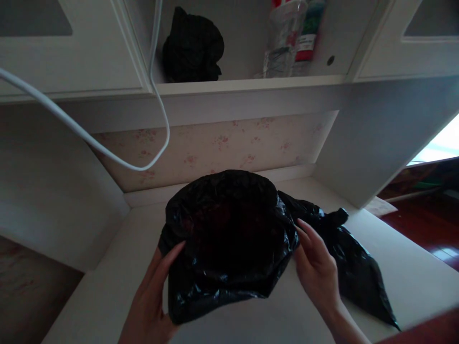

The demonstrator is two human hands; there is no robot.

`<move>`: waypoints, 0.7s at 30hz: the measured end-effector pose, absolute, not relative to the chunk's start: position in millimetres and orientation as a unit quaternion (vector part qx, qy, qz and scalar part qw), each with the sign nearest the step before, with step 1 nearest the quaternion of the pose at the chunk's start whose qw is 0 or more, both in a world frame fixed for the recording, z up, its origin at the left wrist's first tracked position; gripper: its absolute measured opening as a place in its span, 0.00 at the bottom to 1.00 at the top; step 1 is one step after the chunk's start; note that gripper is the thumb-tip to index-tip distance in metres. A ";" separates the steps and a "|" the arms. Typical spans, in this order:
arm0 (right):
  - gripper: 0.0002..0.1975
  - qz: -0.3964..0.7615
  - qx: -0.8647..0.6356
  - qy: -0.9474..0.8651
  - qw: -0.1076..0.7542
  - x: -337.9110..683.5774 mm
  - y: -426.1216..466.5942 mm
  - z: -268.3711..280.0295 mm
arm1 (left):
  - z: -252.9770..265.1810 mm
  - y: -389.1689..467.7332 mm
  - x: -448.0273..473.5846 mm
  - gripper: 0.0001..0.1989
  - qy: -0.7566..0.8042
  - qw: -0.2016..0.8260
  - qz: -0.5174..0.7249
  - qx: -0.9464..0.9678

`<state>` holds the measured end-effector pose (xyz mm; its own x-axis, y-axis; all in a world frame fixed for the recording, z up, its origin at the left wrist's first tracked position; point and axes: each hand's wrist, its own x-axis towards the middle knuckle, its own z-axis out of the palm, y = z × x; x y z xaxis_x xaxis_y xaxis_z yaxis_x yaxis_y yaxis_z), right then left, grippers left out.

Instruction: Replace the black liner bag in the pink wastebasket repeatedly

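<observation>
A black plastic bag (pixel 222 291) is held up over the white tabletop, its wide mouth facing me and its rim folded outward. Its inside is dark, with a faint reddish tint. My left hand (pixel 154 296) grips the left side of the bag, thumb on the rim and fingers partly behind it. On the right side, my right hand (pixel 317 263) pinches the rim between thumb and fingers. Just beyond the right hand lies another black plastic bag (pixel 358 272), flattened and gathered into a knot-like twist near its top.
The white tabletop (pixel 114 267) has upright side panels left and right. Above sits an open shelf (pixel 244 85) with a crumpled black bundle (pixel 193 45), a clear plastic container (pixel 283 40) and a red-and-green bottle (pixel 308 38). A white cable (pixel 122 162) hangs down at left.
</observation>
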<state>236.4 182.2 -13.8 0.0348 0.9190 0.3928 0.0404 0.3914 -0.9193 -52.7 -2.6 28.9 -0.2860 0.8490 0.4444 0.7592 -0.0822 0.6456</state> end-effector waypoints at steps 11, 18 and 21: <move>0.23 0.486 -0.402 -0.592 0.502 230.7 218.7 42.5 | 57.0 24.8 -46.4 0.27 0.734 -0.042 0.464 0.493; 0.17 0.446 -0.442 -0.622 0.468 224.9 274.6 68.9 | 77.8 53.7 -57.7 0.26 0.726 0.091 0.564 0.383; 0.17 0.440 -0.430 -0.636 0.467 214.7 295.2 79.2 | 73.3 60.0 -66.7 0.29 0.709 0.100 0.599 0.359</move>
